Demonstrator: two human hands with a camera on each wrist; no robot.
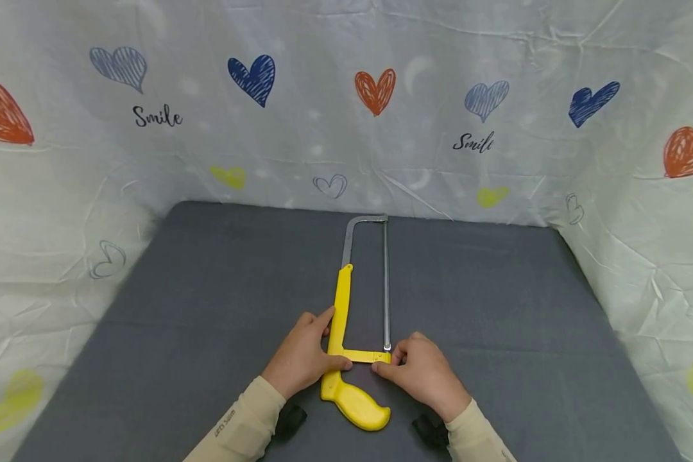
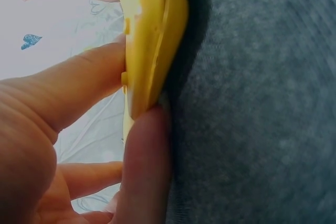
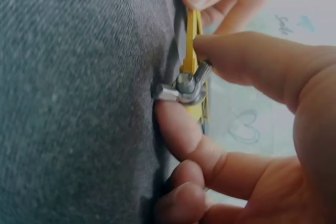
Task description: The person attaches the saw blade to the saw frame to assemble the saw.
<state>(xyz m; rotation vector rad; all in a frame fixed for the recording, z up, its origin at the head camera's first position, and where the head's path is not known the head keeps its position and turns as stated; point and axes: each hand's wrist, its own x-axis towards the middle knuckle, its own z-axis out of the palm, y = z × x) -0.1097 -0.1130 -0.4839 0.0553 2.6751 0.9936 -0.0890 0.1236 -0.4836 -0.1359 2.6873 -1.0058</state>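
A hacksaw [image 1: 340, 298] with a yellow frame and handle lies on the grey cloth, its metal bow pointing away and its blade [image 1: 386, 289] along the right side. My left hand [image 1: 304, 354] holds the frame just above the handle, thumb on the yellow crosspiece and fingers at the outer edge. The left wrist view has the yellow handle [image 2: 152, 35] up close. At the near end of the blade, my right hand [image 1: 426, 373] pinches a metal wing nut [image 3: 185, 85] between thumb and index finger. In the head view, that nut is hidden by the fingers.
Dark grey cloth [image 1: 237, 276] covers the table. Behind it and at both sides hangs a pale sheet [image 1: 317, 141] printed with hearts and the word Smile. Black devices [image 1: 291, 421] sit at both wrists, under the beige sleeves [image 1: 239, 420].
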